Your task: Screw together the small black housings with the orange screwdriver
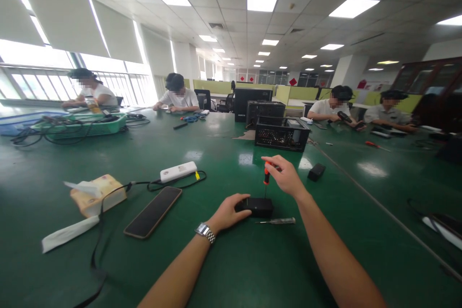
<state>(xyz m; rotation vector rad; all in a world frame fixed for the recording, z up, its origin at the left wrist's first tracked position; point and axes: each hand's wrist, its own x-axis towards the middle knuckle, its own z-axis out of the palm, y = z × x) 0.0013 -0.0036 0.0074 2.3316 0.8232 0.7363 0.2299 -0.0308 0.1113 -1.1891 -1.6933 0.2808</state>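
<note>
i hold the driver [266, 179] upright in my right hand [284, 176], at the box [262, 208] my left hand [230, 212] clasps; tilting it could make the driver slip.

Screwdriver [266, 175] above box [263, 208], phone [153, 212] left, tool [283, 221] before, computer case [279, 138] behind

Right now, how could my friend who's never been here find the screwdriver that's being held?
On the big green table, find the black box gripped by the left hand. The orange-and-black screwdriver stands upright over it, held by the right hand. That sets it apart: the greyish screwdriver near the box lies flat.
</note>
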